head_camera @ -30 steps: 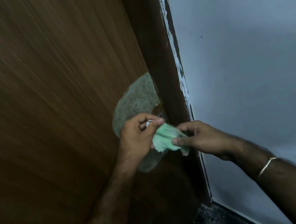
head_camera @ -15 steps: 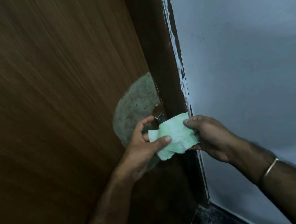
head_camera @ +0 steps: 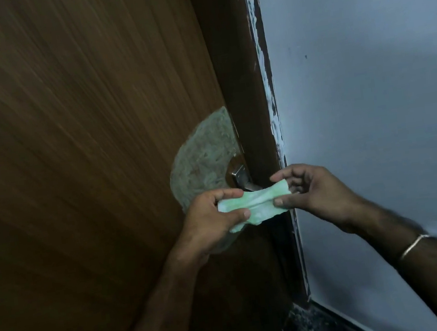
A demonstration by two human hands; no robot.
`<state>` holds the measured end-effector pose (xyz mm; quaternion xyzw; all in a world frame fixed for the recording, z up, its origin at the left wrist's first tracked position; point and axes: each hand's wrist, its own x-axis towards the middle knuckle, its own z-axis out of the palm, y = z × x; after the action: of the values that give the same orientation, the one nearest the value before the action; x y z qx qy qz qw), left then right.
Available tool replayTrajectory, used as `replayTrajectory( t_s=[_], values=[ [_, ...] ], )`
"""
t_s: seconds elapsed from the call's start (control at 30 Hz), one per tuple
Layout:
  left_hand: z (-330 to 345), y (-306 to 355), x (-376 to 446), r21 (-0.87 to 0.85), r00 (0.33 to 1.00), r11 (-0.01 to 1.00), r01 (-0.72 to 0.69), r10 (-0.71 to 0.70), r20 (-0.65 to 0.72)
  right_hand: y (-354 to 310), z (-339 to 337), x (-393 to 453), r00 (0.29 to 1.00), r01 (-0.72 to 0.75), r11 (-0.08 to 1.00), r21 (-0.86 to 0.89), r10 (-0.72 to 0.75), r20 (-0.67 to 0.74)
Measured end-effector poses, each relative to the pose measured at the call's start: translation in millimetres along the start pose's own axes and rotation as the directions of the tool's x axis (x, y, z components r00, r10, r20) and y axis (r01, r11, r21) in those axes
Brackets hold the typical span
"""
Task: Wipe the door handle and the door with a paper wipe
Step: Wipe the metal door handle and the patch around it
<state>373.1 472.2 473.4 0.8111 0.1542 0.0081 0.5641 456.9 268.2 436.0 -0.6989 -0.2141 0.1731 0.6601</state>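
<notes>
While both hands hold it out in front of the door, the crumpled pale green paper wipe [head_camera: 256, 206] is stretched sideways between them, just below the brushed metal lever door handle [head_camera: 241, 177] and partly covering the handle's lower end; the left hand [head_camera: 213, 218] pinches the wipe's left end between thumb and curled fingers, and the right hand [head_camera: 312, 191] pinches its right end between thumb and forefinger, the other fingers loosely spread; whether the wipe touches the handle cannot be told; the handle stands on the right edge of the brown wood-grain door [head_camera: 83, 141], set within a rounded patch of worn, greyish surface [head_camera: 203, 161] that runs from above the handle down behind the left hand; to the right of the door runs the dark brown door frame [head_camera: 240, 65], its outer edge smeared with white paint, and beyond it the pale blue-grey painted wall [head_camera: 368, 90]; a thin metal bangle [head_camera: 413, 246] circles the right forearm; a dark speckled floor [head_camera: 316, 324] shows at the foot of the frame; no writing or label can be read on anything.
</notes>
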Motion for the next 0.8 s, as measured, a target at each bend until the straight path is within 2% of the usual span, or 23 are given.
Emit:
replayTrajectory(
  t_s=[0.1, 0.17, 0.3, 0.37, 0.43, 0.47, 0.53, 0.57, 0.6, 0.63, 0.7, 0.73, 0.77, 0.8],
  values=[
    [6, 2, 1, 0.362, 0.986, 0.931, -0.052, 0.104, -0.127, -5, -1, 5, 0.995, 0.054, 0.973, -0.224, -0.072, -0.074],
    [8, -1, 2, 0.503, 0.968, 0.851, -0.152, 0.231, -0.098, -6, -4, 10, 0.992, 0.060, 0.948, -0.313, -0.091, -0.083],
    [10, -3, 2, 0.544, 0.913, 0.750, -0.376, 0.402, 0.077, -10, -13, 24, 0.998, -0.019, 0.968, -0.248, 0.004, -0.061],
    [12, -3, 0, 0.523, 0.849, 0.690, -0.501, 0.508, 0.143, -14, -15, 29, 0.997, -0.003, 0.977, -0.214, -0.012, -0.071],
    [16, -8, 4, 0.531, 0.817, 0.648, -0.547, 0.551, 0.170, -16, -12, 32, 0.991, 0.038, 0.974, -0.225, -0.066, -0.118],
    [18, -11, 7, 0.537, 0.839, 0.670, -0.513, 0.524, 0.148, -15, -9, 32, 0.984, 0.067, 0.968, -0.242, -0.105, -0.147],
    [24, -11, 11, 0.470, 0.922, 0.810, -0.351, 0.388, 0.020, -13, -1, 30, 0.951, 0.166, 0.938, -0.304, -0.234, -0.202],
    [26, -10, 12, 0.359, 0.953, 0.896, -0.262, 0.298, -0.048, -11, 5, 25, 0.921, 0.239, 0.904, -0.354, -0.327, -0.213],
    [28, -10, 14, 0.182, 0.976, 0.966, -0.186, 0.203, -0.082, -9, 11, 19, 0.881, 0.319, 0.849, -0.422, -0.429, -0.198],
    [30, -8, 14, -0.033, 0.992, 0.994, -0.107, 0.104, -0.076, -5, 19, 14, 0.839, 0.390, 0.775, -0.498, -0.522, -0.155],
    [31, -7, 17, -0.324, 0.999, 0.946, -0.002, -0.012, -0.040, 9, 33, 4, 0.790, 0.474, 0.601, -0.643, -0.614, 0.009],
    [32, -9, 19, -0.358, 0.998, 0.934, 0.008, -0.028, -0.050, 16, 39, 0, 0.795, 0.491, 0.544, -0.680, -0.599, 0.094],
    [32, -11, 21, -0.358, 0.996, 0.934, 0.013, -0.045, -0.082, 23, 43, -2, 0.808, 0.493, 0.531, -0.689, -0.573, 0.137],
    [34, -15, 24, -0.343, 0.991, 0.939, 0.022, -0.065, -0.117, 29, 46, -4, 0.827, 0.475, 0.591, -0.653, -0.552, 0.102]
  ],
)
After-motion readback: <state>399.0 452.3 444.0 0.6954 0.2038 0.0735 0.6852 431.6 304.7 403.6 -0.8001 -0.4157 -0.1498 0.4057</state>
